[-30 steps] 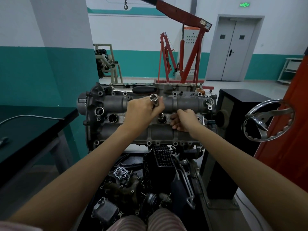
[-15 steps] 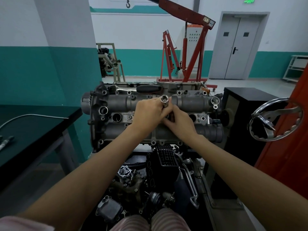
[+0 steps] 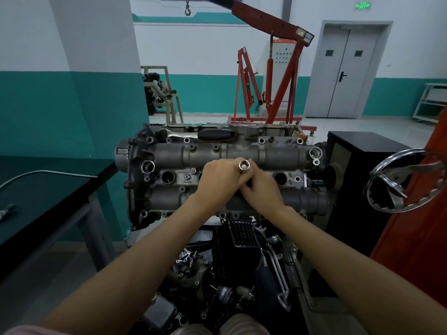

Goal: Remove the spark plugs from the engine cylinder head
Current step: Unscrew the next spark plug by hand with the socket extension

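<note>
Left hand (image 3: 221,180) grips socket (image 3: 243,164), open end up, over mid engine head (image 3: 242,153). Right hand (image 3: 260,189) curls beneath it, touching; its hold is unclear. Open plug holes (image 3: 167,177) either side.

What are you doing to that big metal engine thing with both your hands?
A person is working on an engine cylinder head to take out its spark plugs. The left hand grips a shiny socket tool standing over a middle plug hole. The right hand presses in beside it. Open plug holes show on either side. A black-handled ratchet lies along the top edge.
</note>
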